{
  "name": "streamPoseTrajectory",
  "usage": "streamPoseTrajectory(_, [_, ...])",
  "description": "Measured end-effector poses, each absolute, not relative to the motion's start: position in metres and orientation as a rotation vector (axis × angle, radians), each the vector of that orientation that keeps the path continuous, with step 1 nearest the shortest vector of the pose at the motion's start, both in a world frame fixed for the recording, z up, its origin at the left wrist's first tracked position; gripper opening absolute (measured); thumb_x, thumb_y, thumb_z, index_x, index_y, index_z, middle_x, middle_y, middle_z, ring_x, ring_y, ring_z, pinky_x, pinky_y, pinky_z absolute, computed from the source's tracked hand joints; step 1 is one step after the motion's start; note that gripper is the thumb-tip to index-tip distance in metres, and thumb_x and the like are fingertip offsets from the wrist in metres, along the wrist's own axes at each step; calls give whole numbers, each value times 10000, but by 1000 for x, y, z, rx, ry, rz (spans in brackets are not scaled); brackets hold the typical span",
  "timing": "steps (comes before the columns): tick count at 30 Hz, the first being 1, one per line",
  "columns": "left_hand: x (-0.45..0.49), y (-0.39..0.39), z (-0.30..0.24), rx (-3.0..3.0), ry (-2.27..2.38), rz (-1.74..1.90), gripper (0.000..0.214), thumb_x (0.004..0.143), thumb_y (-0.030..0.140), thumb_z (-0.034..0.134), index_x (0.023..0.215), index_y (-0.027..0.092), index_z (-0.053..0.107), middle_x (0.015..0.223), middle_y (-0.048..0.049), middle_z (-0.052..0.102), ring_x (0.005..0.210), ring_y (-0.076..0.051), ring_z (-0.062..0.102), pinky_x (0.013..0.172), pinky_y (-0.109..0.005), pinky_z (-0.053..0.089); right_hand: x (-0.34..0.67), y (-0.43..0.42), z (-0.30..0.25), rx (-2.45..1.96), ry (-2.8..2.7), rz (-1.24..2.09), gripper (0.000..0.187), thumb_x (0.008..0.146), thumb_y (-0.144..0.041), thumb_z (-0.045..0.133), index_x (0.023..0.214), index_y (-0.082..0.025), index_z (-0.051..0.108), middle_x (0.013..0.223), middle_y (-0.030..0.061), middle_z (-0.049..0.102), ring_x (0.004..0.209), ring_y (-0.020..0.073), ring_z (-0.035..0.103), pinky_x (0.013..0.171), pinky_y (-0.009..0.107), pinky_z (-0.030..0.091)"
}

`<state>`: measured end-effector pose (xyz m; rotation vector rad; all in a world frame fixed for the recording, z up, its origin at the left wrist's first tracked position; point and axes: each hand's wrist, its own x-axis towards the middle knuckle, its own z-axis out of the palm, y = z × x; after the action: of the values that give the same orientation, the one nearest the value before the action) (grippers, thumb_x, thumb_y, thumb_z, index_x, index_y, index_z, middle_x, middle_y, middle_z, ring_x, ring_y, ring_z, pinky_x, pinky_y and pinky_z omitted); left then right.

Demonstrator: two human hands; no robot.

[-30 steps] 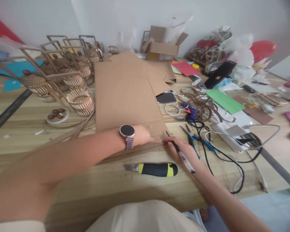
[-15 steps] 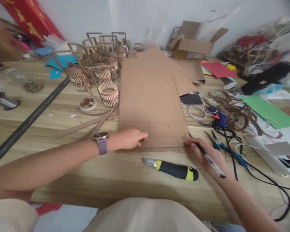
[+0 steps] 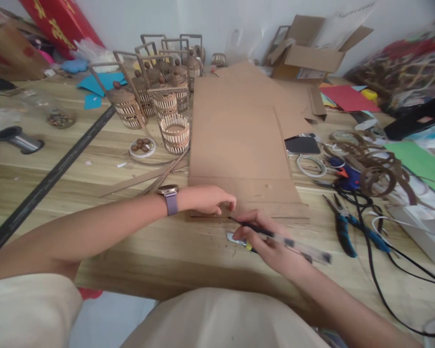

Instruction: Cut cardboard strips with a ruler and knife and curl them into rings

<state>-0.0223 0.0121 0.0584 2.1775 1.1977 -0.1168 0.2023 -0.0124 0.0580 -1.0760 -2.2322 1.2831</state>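
A brown cardboard sheet (image 3: 239,145) lies flat in front of me. My left hand (image 3: 210,199), with a watch (image 3: 169,195) on its wrist, rests on the sheet's near left part, its fingers curled down against it. In my right hand (image 3: 271,246) is a black pen (image 3: 261,229) with a clear barrel. The pen's tip is at the near edge of the sheet, just right of my left fingers. Beneath my right hand lies a utility knife (image 3: 235,239), its blade showing and its handle mostly hidden.
Several small woven baskets (image 3: 174,134) stand beyond my left hand, by a dish of brown beads (image 3: 142,146). To the right lie pliers (image 3: 342,222), black cable (image 3: 369,270), a tape roll (image 3: 311,166) and brown strips (image 3: 379,179). An open carton (image 3: 311,58) stands behind.
My right hand with the pen has moved left along the sheet's near edge, from its right corner to beside my left hand. It now covers most of the knife. The view has shifted slightly.
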Motion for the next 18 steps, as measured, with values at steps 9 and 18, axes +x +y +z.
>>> streamPoseTrajectory(9, [-24, 15, 54, 2160, 1132, -48, 304, 804, 67, 604, 1050, 244, 633, 893, 16, 682, 778, -152, 601, 603, -217, 352, 165, -16, 37, -926, -2240, 1272, 101, 833, -255, 484, 844, -266, 584, 774, 16, 711, 793, 196, 675, 715, 325, 532])
streamPoseTrajectory(18, [-24, 14, 54, 2142, 1104, -13, 361, 793, 47, 593, 1087, 253, 628, 818, 34, 683, 704, -141, 599, 563, -215, 346, 157, -17, 35, -857, -2284, 1196, 97, 845, -227, 481, 854, -260, 571, 823, 10, 694, 793, 168, 661, 689, 292, 516])
